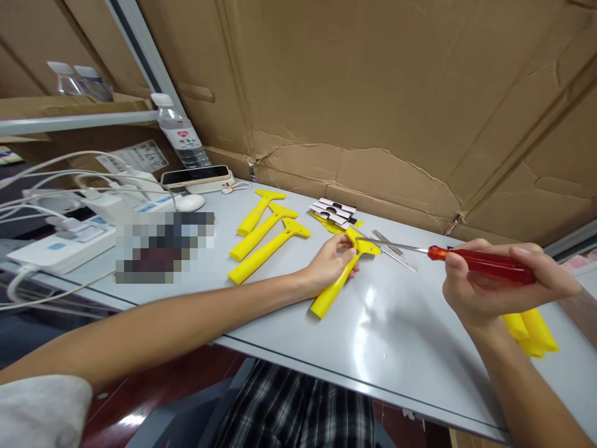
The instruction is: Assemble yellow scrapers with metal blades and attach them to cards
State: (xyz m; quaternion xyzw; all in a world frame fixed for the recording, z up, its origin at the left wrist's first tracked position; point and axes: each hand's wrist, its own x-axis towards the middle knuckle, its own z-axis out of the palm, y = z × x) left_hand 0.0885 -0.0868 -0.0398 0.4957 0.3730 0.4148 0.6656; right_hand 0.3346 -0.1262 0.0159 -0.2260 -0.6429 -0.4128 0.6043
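My left hand (330, 264) is closed around the neck of a yellow scraper (339, 283), whose handle slants down toward the table's front edge. In my right hand (489, 286) is a screwdriver (485, 264) with a clear red handle, held nearly level. Its shaft points left, and the tip meets the scraper's head, or lies just over it. A thin metal blade (398, 257) shows beside that head. Left of my left hand, three more yellow scrapers (263, 249) lie side by side. Behind it is a stack of white-and-black pieces (333, 211) on something yellow.
More yellow pieces (532, 333) lie at the right, partly behind my right wrist. A power strip (69, 242) with white cables, a phone (196, 177), a white mouse (190, 203) and a water bottle (181, 134) stand at the left. A cardboard wall (364, 93) closes the back.
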